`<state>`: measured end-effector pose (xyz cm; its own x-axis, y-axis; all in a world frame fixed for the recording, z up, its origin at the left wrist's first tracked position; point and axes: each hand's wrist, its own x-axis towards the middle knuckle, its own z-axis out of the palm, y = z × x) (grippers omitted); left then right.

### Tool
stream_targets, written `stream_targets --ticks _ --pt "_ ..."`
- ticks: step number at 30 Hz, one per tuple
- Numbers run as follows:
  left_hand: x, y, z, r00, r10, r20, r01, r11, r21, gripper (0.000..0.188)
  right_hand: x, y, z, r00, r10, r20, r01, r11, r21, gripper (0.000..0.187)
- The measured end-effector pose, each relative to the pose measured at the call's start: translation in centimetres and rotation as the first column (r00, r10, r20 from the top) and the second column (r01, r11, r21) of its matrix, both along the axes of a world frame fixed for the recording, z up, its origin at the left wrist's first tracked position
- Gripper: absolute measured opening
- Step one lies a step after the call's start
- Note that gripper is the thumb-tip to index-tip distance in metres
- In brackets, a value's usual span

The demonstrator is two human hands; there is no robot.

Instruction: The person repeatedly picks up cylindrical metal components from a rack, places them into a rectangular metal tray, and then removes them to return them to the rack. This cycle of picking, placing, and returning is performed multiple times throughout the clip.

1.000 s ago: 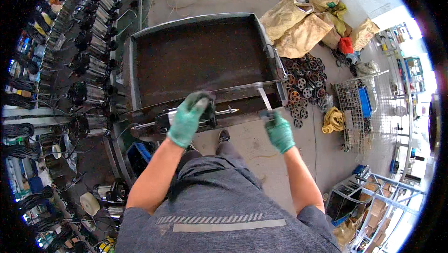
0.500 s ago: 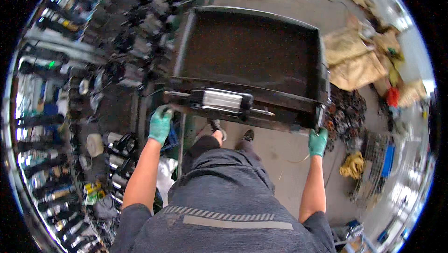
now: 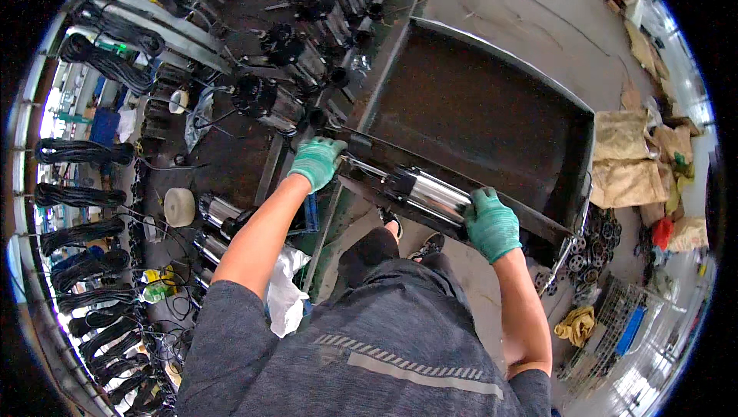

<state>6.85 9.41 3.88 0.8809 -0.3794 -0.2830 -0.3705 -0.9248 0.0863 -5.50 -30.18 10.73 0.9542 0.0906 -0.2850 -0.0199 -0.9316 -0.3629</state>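
My right grip (image 3: 493,226) is shifting from the near right corner of the dark metal tray (image 3: 484,102) onto the right end of the silver cylinder (image 3: 437,192), while my left grip (image 3: 315,165) is moving up from below the thin rod (image 3: 367,166) to beside its left end. The cylinder is lying lengthwise along the tray's near edge, its rod pointing left. My right fingers are curling over that end, but whether they are clamping it I cannot tell; nor can I tell whether the left ones are closing on the rod. To my left, similar cylinders (image 3: 286,112) are standing in a row. I am judging this step as placing a hand at each end; the next move is seemingly calling for an even, steady hold, the right side bearing the thicker body
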Motion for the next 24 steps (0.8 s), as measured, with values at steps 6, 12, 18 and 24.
stream_targets --ticks 6,12,18,24 --pt "0.8 2.8 0.2 0.959 0.023 -0.284 -0.038 0.998 -0.046 0.034 1.8 -2.3 -0.3 0.999 -0.042 -0.031 0.048 0.97 0.238 0.015" --pt "-1.1 4.6 5.5 0.919 -0.12 -0.376 0.067 0.986 -0.153 0.032 2.7 -9.3 5.3 0.956 -0.287 -0.064 0.287 0.861 0.42 0.01" --pt "1.3 -2.0 6.0 0.958 -0.278 0.069 0.286 0.922 -0.26 0.022 6.9 -11.4 6.5 0.971 -0.202 0.129 0.199 0.979 0.032 0.014" --pt "6.6 -8.6 0.1 0.944 -0.27 0.188 0.312 0.915 -0.255 0.022 11.7 -11.4 0.4 0.975 -0.219 -0.03 0.203 0.939 -0.278 0.029"
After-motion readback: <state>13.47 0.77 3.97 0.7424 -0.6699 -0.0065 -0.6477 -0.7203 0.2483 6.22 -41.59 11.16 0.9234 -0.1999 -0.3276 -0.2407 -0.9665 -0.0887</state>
